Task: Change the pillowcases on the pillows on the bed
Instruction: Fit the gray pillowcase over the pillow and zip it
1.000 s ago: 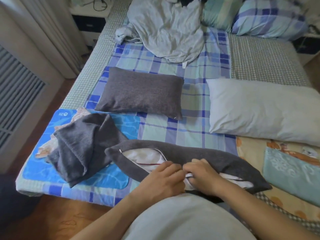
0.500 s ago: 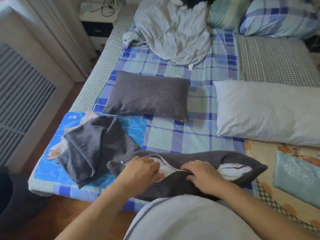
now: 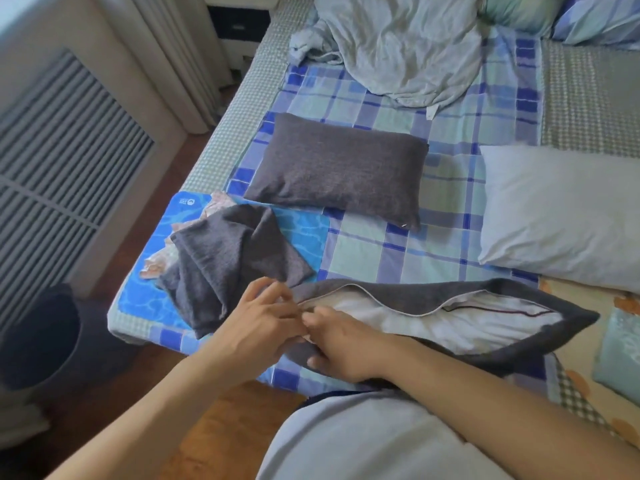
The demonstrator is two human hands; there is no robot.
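So the grey pillowcase (image 3: 408, 296) with the white pillow (image 3: 460, 323) half inside it is lying along the near edge of the bed (image 3: 381, 258), right in front of the person. Its long zipper opening is gaping wide and the white inner is showing through most of the length. Both hands are meeting at the left end of that opening: the left hand (image 3: 256, 320) is pinching at the corner where the zipper seems to start, and the right hand (image 3: 343, 344) is gripping the lower edge of the fabric just beside it. I can't actually make out the zipper pull, it's hidden between the fingers.

Looks to me like this is the zip-it-shut step. Next move probably needs one hand holding the fabric taut while the other is dragging the pull rightward, tucking the white in as it goes.

Further out, a zipped grey pillow (image 3: 336, 174) is sitting mid-bed, a bare white pillow (image 3: 561, 216) is waiting on the right, and a spare grey case (image 3: 228, 261) is crumpled at the left.
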